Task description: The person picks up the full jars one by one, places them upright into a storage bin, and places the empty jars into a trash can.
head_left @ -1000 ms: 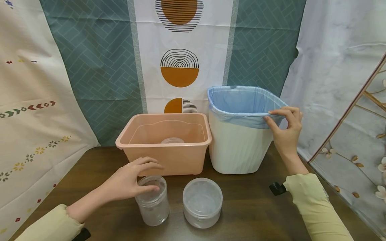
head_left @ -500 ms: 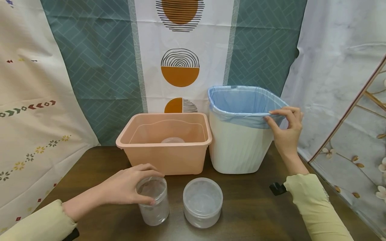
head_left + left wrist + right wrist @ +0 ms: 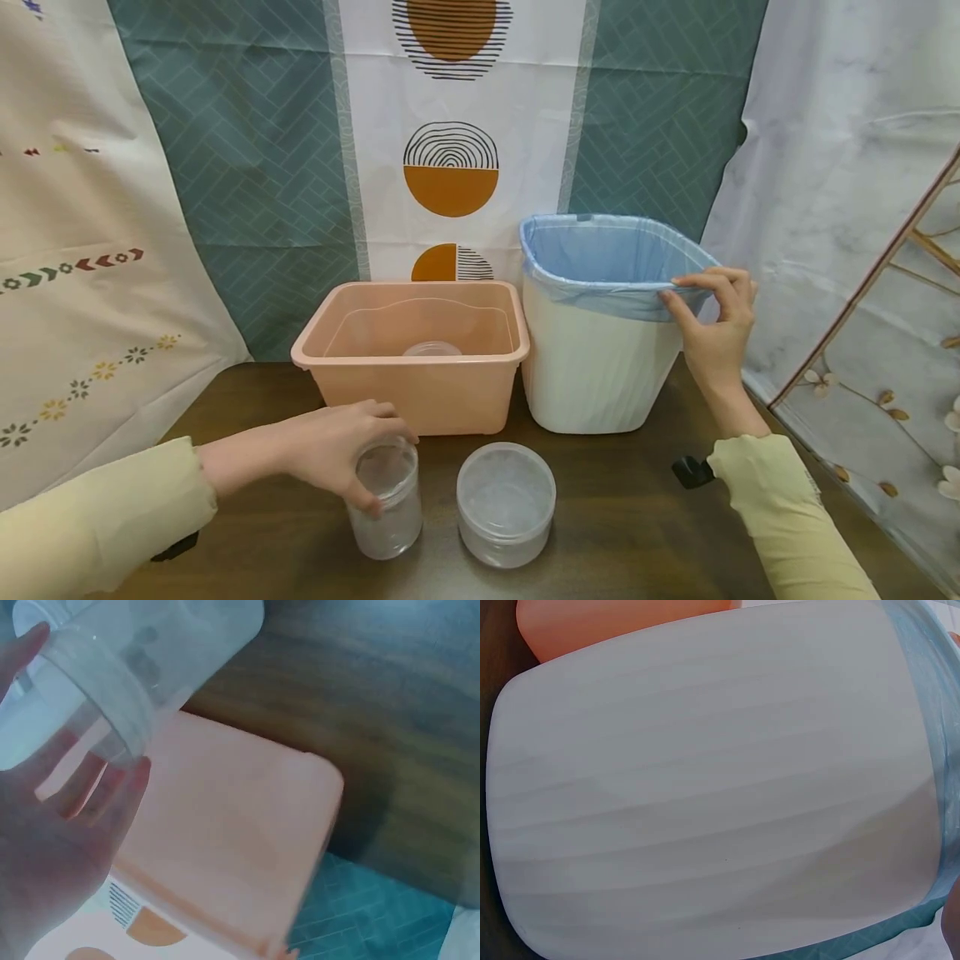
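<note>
My left hand (image 3: 341,450) grips a tall clear plastic jar (image 3: 390,525) around its top, thumb on the near side and fingers behind. In the left wrist view the fingers wrap the jar's clear round lid (image 3: 97,690). A shorter, wider clear jar (image 3: 506,500) with a frosted lid stands just right of it on the dark wooden table (image 3: 600,517). At the front right corner of a white trash bin (image 3: 600,358), my right hand (image 3: 712,325) pinches the rim, over the folded edge of a blue bin liner (image 3: 622,297).
Behind the jars stands a peach plastic tub (image 3: 412,396), right beside the bin. Inside it shows the top of another clear round container (image 3: 432,348). A patterned curtain (image 3: 255,167) hangs along the back, with cloths (image 3: 825,208) at both sides.
My left hand has come down from above the tall jar and closed around its top, its forearm swinging upward in view. My right hand keeps its pinch on the bin's rim.
</note>
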`<state>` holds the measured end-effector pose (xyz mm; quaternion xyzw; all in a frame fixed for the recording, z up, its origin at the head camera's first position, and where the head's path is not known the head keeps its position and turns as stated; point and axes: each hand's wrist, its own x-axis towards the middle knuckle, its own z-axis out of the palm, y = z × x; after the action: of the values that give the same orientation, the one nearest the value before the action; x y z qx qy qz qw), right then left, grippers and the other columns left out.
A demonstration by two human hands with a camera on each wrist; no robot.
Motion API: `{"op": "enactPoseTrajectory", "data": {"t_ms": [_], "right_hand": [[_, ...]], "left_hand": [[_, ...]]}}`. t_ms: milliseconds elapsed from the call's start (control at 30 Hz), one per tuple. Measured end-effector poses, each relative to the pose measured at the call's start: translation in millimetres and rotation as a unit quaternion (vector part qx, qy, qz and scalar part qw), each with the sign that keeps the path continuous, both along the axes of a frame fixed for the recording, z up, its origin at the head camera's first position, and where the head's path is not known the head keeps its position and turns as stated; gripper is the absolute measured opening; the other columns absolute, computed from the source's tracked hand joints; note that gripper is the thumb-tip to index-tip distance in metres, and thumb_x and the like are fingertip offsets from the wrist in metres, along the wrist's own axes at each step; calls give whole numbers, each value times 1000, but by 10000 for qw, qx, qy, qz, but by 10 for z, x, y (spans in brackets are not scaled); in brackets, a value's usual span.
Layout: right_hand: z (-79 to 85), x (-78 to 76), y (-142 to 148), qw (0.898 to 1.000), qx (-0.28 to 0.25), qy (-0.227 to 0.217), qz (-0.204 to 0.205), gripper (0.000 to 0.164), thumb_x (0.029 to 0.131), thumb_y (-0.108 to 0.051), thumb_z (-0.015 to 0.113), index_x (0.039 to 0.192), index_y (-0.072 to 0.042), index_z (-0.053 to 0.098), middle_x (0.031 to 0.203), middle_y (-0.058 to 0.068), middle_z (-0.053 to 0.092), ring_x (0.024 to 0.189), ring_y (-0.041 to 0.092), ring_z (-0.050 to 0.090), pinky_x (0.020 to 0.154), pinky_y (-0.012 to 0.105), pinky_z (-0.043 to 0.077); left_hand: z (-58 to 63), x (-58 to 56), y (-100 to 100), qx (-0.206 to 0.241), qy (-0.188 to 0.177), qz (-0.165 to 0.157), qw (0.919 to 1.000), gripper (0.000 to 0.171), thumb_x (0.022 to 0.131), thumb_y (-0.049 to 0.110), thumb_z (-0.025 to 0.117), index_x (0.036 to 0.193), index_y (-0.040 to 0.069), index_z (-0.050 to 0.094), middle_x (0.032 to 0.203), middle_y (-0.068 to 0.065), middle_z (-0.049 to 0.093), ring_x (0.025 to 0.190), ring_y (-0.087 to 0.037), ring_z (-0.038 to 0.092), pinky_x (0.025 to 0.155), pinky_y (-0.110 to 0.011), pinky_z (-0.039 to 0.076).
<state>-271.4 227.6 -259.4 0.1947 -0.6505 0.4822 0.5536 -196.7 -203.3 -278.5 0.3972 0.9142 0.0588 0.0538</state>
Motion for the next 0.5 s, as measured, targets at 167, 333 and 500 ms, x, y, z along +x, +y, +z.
{"op": "enactPoseTrajectory", "data": {"t_ms": [167,333,500], "right_hand": [[6,12,-33,10000,41,20,20,19,74,11,75,91,14,66,98,-24,51,103,0,41,98,23,25],[9,-1,-31,10000,44,39,38,19,75,10,75,91,14,66,99,-24,52,104,1,41,97,23,27],[15,0,-6,10000,13,42,35,19,75,10,75,91,14,66,99,-24,52,105,1,41,97,22,27]], "left_hand": [[166,-49,75,-268,-411,-161,9987,68,65,47,87,124,26,61,118,6,57,106,-14,54,84,-31,50],[431,-115,182,-449,-529,-378,9969,65,67,41,87,125,27,61,125,5,59,114,-17,55,95,-37,48],[736,-202,309,-690,-538,-382,9954,62,71,38,86,127,28,60,130,5,59,116,-19,55,96,-39,49]]}}
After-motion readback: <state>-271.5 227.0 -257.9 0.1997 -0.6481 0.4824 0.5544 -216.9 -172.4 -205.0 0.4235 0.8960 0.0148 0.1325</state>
